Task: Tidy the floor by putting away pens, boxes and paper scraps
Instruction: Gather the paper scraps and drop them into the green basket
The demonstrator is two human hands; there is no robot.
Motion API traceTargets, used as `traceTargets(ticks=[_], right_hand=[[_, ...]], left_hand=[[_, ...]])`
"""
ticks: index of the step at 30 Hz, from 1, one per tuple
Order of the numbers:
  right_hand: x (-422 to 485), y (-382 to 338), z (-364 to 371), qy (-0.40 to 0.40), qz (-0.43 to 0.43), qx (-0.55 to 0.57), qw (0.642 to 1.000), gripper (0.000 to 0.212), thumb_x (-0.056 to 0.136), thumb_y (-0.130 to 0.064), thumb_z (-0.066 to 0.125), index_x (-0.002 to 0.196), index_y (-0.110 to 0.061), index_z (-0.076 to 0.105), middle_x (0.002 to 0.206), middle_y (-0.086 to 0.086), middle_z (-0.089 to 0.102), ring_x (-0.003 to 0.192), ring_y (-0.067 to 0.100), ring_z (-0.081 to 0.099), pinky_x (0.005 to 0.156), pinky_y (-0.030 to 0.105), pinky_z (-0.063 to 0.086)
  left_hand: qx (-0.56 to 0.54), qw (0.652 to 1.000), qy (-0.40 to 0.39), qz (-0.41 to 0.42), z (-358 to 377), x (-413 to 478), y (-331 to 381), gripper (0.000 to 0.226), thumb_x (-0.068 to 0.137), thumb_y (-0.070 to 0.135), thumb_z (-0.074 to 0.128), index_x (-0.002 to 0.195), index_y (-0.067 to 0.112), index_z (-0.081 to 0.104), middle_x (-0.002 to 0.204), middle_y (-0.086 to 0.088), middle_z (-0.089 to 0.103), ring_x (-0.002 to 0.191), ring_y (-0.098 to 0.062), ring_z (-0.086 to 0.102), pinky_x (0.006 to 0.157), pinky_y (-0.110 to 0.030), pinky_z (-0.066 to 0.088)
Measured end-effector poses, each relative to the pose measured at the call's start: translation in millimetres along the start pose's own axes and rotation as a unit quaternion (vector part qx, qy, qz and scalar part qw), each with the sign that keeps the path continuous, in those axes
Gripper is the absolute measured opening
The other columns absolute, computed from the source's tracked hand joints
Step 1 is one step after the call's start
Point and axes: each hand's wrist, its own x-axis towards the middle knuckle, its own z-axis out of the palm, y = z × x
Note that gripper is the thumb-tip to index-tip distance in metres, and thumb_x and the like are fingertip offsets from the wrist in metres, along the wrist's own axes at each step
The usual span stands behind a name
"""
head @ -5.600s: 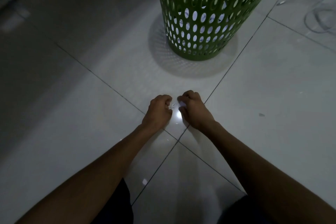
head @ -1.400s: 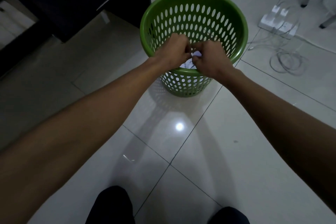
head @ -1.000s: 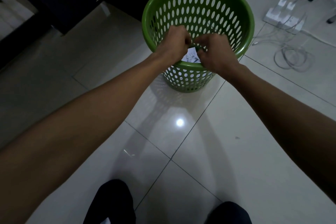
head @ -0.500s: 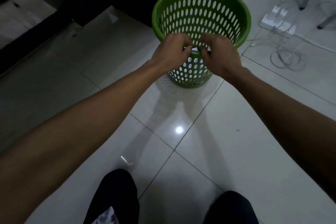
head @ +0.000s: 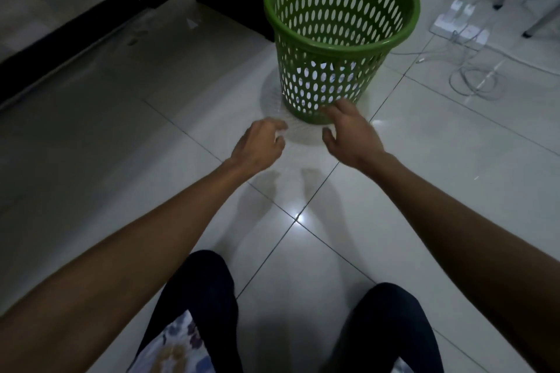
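**Both hands empty before the basket**

We hold our left hand and right hand apart, just in front of the green basket, fingers loose, gripping nothing. Paper scraps lie inside it, seen through its holes.

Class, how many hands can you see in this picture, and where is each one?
2. The left hand hovers over the floor, just short of the green basket. The right hand is beside it, apart, in front of the basket's base. No others show.
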Motion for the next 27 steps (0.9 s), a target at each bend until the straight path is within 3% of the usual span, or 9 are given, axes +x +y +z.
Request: traceTargets(ticks=[5, 8, 13, 16, 19, 24, 27], right_hand=[[-25.8, 10.7, 63.7, -0.113, 0.039, 0.029, 0.992, 0.049, 0.09, -0.016, 0.053, 0.138, -0.007, 0.045, 0.132, 0.013, 0.046, 0.124, 0.029, 0.043, 0.099, 0.04, 0.045], [-31.6, 15.5, 101.1, -0.167, 0.057, 0.045, 0.983, 0.05, 0.091, -0.016, 0.053, 0.139, -0.007, 0.044, 0.135, 0.012, 0.045, 0.125, 0.028, 0.042, 0.101, 0.041, 0.043], [-33.4, 30.5, 148.7, -0.217, 0.078, 0.067, 0.971, 0.048, 0.091, -0.014, 0.051, 0.138, -0.007, 0.043, 0.134, 0.012, 0.044, 0.124, 0.028, 0.042, 0.097, 0.042, 0.046], [-31.4, 38.0, 174.1, -0.211, 0.069, 0.074, 0.972, 0.03, 0.087, -0.011, 0.048, 0.115, -0.004, 0.052, 0.114, 0.012, 0.048, 0.107, 0.03, 0.047, 0.081, 0.038, 0.048], [-26.7, 39.7, 188.0, -0.19, 0.064, 0.064, 0.978, 0.015, 0.085, -0.008, 0.047, 0.098, -0.003, 0.052, 0.103, 0.012, 0.046, 0.097, 0.026, 0.045, 0.069, 0.031, 0.041], [-20.7, 30.1, 199.7, -0.161, 0.031, 0.083, 0.983, 0.019, 0.08, 0.001, 0.047, 0.096, 0.0, 0.056, 0.101, 0.015, 0.048, 0.095, 0.029, 0.046, 0.07, 0.029, 0.035], [-20.8, 20.2, 206.2, -0.172, 0.011, 0.106, 0.979, 0.029, 0.077, 0.003, 0.049, 0.103, 0.0, 0.062, 0.103, 0.016, 0.05, 0.097, 0.028, 0.046, 0.077, 0.03, 0.042]], left_hand=[[-0.036, 0.983, -0.126, -0.126, 51.7, -26.0, -50.0, 0.038, 0.085, 0.017, 0.065, 0.122, 0.01, 0.06, 0.114, -0.011, 0.061, 0.099, -0.026, 0.062, 0.088, -0.027, 0.048], [-0.046, 0.975, -0.15, -0.16, 78.4, -29.7, -68.4, 0.039, 0.082, 0.012, 0.067, 0.12, 0.007, 0.061, 0.11, -0.013, 0.062, 0.099, -0.025, 0.061, 0.084, -0.024, 0.045], [-0.066, 0.969, -0.173, -0.166, 119.7, -29.8, -80.4, 0.029, 0.077, 0.01, 0.073, 0.104, 0.005, 0.065, 0.106, -0.013, 0.063, 0.096, -0.025, 0.061, 0.084, -0.032, 0.051], [-0.063, 0.975, -0.14, -0.16, 135.9, -27.1, -86.2, 0.016, 0.081, 0.009, 0.067, 0.096, 0.006, 0.067, 0.103, -0.01, 0.062, 0.093, -0.022, 0.061, 0.085, -0.034, 0.052], [-0.053, 0.984, -0.112, -0.132, 143.0, -22.2, -90.3, 0.01, 0.083, 0.009, 0.062, 0.089, 0.008, 0.07, 0.096, -0.008, 0.062, 0.085, -0.019, 0.062, 0.079, -0.034, 0.053], [-0.055, 0.987, -0.114, -0.094, 146.0, -9.6, -89.6, 0.01, 0.084, 0.009, 0.061, 0.083, 0.01, 0.07, 0.085, -0.004, 0.056, 0.076, -0.017, 0.057, 0.072, -0.032, 0.05], [-0.086, 0.986, -0.114, -0.089, 144.0, -9.0, -92.1, 0.013, 0.084, 0.005, 0.062, 0.09, 0.01, 0.073, 0.085, -0.002, 0.054, 0.076, -0.012, 0.053, 0.069, -0.017, 0.042]])
